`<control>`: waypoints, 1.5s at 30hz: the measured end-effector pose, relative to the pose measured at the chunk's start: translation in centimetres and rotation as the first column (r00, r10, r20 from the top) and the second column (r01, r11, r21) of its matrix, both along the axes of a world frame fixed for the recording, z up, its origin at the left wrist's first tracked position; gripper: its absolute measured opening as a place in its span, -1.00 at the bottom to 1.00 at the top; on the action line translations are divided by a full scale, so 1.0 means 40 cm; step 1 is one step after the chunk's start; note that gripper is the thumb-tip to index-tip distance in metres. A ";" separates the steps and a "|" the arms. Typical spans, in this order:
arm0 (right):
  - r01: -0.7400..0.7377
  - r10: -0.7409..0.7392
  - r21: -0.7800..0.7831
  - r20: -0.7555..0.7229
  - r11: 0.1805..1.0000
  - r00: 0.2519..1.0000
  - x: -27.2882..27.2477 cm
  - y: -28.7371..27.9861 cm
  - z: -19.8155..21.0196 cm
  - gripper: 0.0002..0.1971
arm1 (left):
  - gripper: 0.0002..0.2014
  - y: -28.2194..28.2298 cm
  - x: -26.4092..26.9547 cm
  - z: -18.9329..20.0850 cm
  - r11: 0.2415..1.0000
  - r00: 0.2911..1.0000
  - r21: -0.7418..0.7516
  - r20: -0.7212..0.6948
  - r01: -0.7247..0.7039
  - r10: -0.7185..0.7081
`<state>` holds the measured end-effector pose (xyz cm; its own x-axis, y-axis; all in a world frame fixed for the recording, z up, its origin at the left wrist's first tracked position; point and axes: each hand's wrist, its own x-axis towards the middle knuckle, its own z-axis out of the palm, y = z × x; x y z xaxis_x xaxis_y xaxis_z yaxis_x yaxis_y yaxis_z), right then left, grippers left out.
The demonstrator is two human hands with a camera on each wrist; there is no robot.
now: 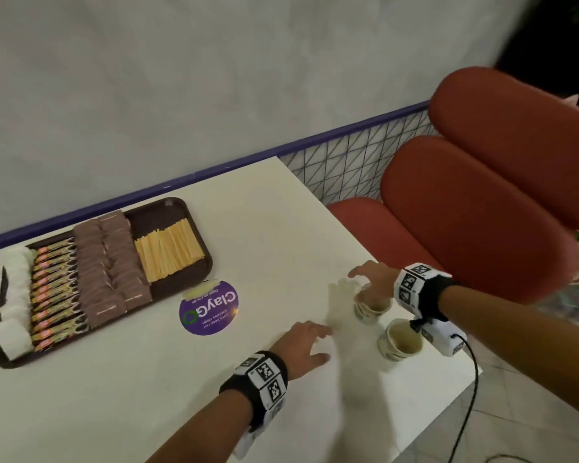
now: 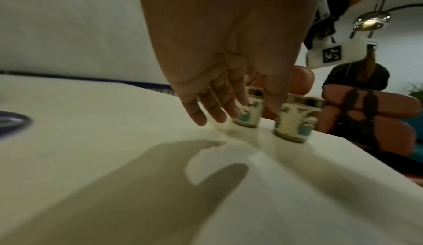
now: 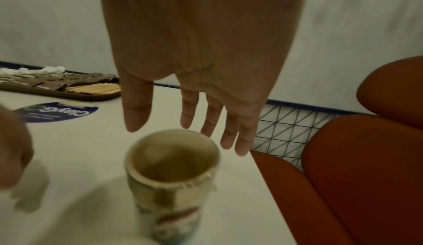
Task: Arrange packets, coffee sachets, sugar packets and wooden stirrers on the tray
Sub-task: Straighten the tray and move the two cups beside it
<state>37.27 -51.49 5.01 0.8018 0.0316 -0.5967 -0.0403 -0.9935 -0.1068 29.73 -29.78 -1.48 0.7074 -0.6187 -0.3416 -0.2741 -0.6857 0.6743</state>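
Observation:
A dark brown tray (image 1: 157,212) lies at the table's left. On it, from left to right, are white sugar packets (image 1: 14,295), coffee sachets (image 1: 54,295), brown packets (image 1: 111,265) and wooden stirrers (image 1: 168,252). Two paper cups stand near the table's right edge, a far cup (image 1: 371,310) and a near cup (image 1: 403,340). My right hand (image 1: 370,279) hovers just over the far cup (image 3: 171,158), fingers (image 3: 228,140) straight and spread, holding nothing. My left hand (image 1: 315,342) is low over the table left of the cups, fingers (image 2: 213,113) straight, empty.
A round purple sticker (image 1: 209,307) sits on the white table (image 1: 281,228) between tray and hands. Red cushioned seats (image 1: 482,212) stand past the right edge, with a wire-grid panel (image 1: 341,168) behind. A cable (image 1: 472,389) hangs from my right wrist.

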 end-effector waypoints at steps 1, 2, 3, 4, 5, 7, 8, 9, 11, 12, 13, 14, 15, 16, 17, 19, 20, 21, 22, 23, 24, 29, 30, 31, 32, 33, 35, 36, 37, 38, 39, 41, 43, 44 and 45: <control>0.002 -0.002 0.003 -0.014 1.000 1.000 -0.001 -0.017 0.001 -0.42 | -0.49 -0.030 -0.010 -0.008 1.000 1.000 0.003 -0.008 0.019 -0.019; 0.004 -0.003 0.012 -0.035 1.000 0.999 -0.003 -0.031 0.003 -0.44 | -0.46 -0.060 -0.020 -0.014 0.999 0.999 0.007 -0.020 0.038 -0.038; 0.007 -0.005 0.030 -0.053 1.000 0.999 -0.006 -0.043 0.005 -0.43 | -0.43 -0.089 -0.029 -0.020 0.999 0.998 0.010 -0.038 0.050 -0.050; 0.005 -0.002 0.050 -0.068 0.999 0.998 -0.009 -0.051 0.005 -0.41 | -0.39 -0.117 -0.037 -0.025 0.999 0.997 0.005 -0.057 0.053 -0.053; 0.003 0.003 0.074 -0.080 0.997 0.997 -0.012 -0.059 0.002 -0.38 | -0.36 -0.143 -0.043 -0.031 0.999 0.996 0.001 -0.078 0.050 -0.050; -0.009 0.020 0.123 -0.094 0.992 0.995 -0.023 -0.066 -0.001 -0.29 | -0.30 -0.189 -0.052 -0.042 0.999 0.995 -0.021 -0.100 0.026 -0.028; -0.014 0.027 0.138 -0.093 0.990 0.995 -0.025 -0.072 -0.012 -0.24 | -0.28 -0.210 -0.055 -0.046 0.999 0.995 -0.043 -0.097 0.009 -0.013; -0.017 0.031 0.150 -0.091 0.988 0.995 -0.028 -0.079 -0.026 -0.20 | -0.27 -0.229 -0.058 -0.049 0.998 0.995 -0.068 -0.101 -0.015 0.008; -0.036 0.048 0.187 -0.061 0.982 0.997 -0.035 -0.086 -0.035 -0.16 | -0.32 -0.264 -0.060 -0.058 0.985 0.989 -0.142 -0.125 -0.095 0.077; -0.042 0.051 0.205 -0.042 0.978 0.998 -0.039 -0.087 -0.033 -0.16 | -0.33 -0.281 -0.060 -0.064 0.975 0.982 -0.168 -0.140 -0.147 0.124; -0.036 0.043 0.222 -0.031 0.975 0.999 -0.042 -0.089 -0.030 -0.17 | -0.33 -0.297 -0.058 -0.072 0.961 0.972 -0.187 -0.152 -0.204 0.177; -0.026 0.033 0.235 -0.024 0.972 0.999 -0.041 -0.091 -0.031 -0.18 | -0.29 -0.310 -0.057 -0.081 0.946 0.961 -0.199 -0.161 -0.255 0.225; -0.015 0.022 0.248 -0.025 0.969 0.999 -0.040 -0.095 -0.034 -0.19 | -0.25 -0.322 -0.055 -0.090 0.935 0.951 -0.204 -0.166 -0.291 0.260; -0.007 0.015 0.263 -0.030 0.965 0.999 -0.040 -0.096 -0.034 -0.21 | -0.20 -0.333 -0.055 -0.097 0.928 0.945 -0.202 -0.161 -0.312 0.283; 0.001 0.009 0.274 -0.036 0.962 0.999 -0.040 -0.097 -0.034 -0.22 | -0.18 -0.341 -0.054 -0.102 0.928 0.944 -0.197 -0.159 -0.317 0.289; 0.010 0.001 0.299 -0.038 0.954 0.999 -0.035 -0.098 -0.030 -0.24 | -0.22 -0.350 -0.051 -0.098 0.934 0.951 -0.198 -0.157 -0.296 0.268; 0.015 -0.002 0.308 -0.042 0.951 0.999 -0.030 -0.097 -0.028 -0.25 | -0.26 -0.350 -0.050 -0.092 0.937 0.953 -0.201 -0.168 -0.285 0.253; 0.012 0.001 0.312 -0.041 0.950 0.999 -0.024 -0.096 -0.028 -0.26 | -0.28 -0.346 -0.047 -0.088 0.941 0.955 -0.201 -0.176 -0.273 0.239; 0.004 0.009 0.311 -0.041 0.950 0.999 -0.017 -0.093 -0.027 -0.26 | -0.28 -0.336 -0.043 -0.083 0.947 0.960 -0.193 -0.169 -0.256 0.225; -0.004 0.018 0.314 -0.039 0.949 0.999 -0.009 -0.088 -0.028 -0.26 | -0.28 -0.321 -0.037 -0.079 0.955 0.966 -0.185 -0.160 -0.231 0.203; -0.012 0.025 0.315 -0.038 0.949 0.999 0.001 -0.082 -0.028 -0.27 | -0.28 -0.298 -0.031 -0.068 0.965 0.974 -0.174 -0.151 -0.197 0.171; -0.041 0.045 0.314 -0.007 0.948 0.999 0.074 -0.020 -0.035 -0.17 | -0.43 -0.115 0.035 -0.012 0.986 0.990 -0.137 -0.123 -0.093 0.076; -0.046 0.049 0.312 0.000 0.949 0.999 0.092 0.000 -0.035 -0.15 | -0.45 -0.071 0.052 0.008 0.988 0.990 -0.118 -0.109 -0.104 0.091; -0.061 0.061 0.309 0.010 0.949 0.998 0.113 0.021 -0.036 -0.17 | -0.45 -0.024 0.074 0.021 0.986 0.990 -0.110 -0.086 -0.123 0.114; -0.081 0.077 0.301 0.023 0.950 0.997 0.136 0.044 -0.035 -0.21 | -0.44 0.023 0.095 0.034 0.983 0.987 -0.102 -0.058 -0.152 0.147; -0.102 0.095 0.292 0.039 0.951 0.995 0.162 0.068 -0.035 -0.26 | -0.41 0.069 0.116 0.048 0.974 0.979 -0.105 -0.027 -0.202 0.200; -0.144 0.130 0.283 0.066 0.948 0.989 0.217 0.121 -0.029 -0.33 | -0.35 0.157 0.163 0.063 0.929 0.934 -0.116 0.027 -0.352 0.357; -0.162 0.145 0.283 0.079 0.945 0.986 0.245 0.150 -0.023 -0.33 | -0.34 0.193 0.185 0.066 0.894 0.899 -0.135 0.046 -0.426 0.435; -0.178 0.157 0.286 0.095 0.941 0.983 0.276 0.179 -0.020 -0.32 | -0.34 0.226 0.212 0.062 0.855 0.859 -0.151 0.058 -0.496 0.509; -0.189 0.164 0.290 0.110 0.938 0.980 0.306 0.208 -0.016 -0.32 | -0.35 0.252 0.238 0.060 0.815 0.818 -0.164 0.067 -0.556 0.572; -0.197 0.166 0.298 0.125 0.934 0.978 0.335 0.237 -0.013 -0.32 | -0.37 0.273 0.264 0.058 0.779 0.780 -0.182 0.080 -0.601 0.620; -0.204 0.164 0.313 0.148 0.928 0.975 0.391 0.292 -0.008 -0.31 | -0.40 0.303 0.318 0.056 0.722 0.722 -0.210 0.094 -0.659 0.686; -0.210 0.160 0.314 0.177 0.926 0.971 0.445 0.344 -0.008 -0.30 | -0.43 0.317 0.364 0.052 0.674 0.676 -0.220 0.081 -0.705 0.733; -0.211 0.156 0.313 0.193 0.926 0.969 0.471 0.369 -0.007 -0.30 | -0.44 0.320 0.385 0.050 0.651 0.653 -0.219 0.071 -0.727 0.754; -0.210 0.150 0.315 0.204 0.926 0.967 0.497 0.392 -0.007 -0.30 | -0.43 0.322 0.407 0.039 0.632 0.637 -0.224 0.057 -0.742 0.769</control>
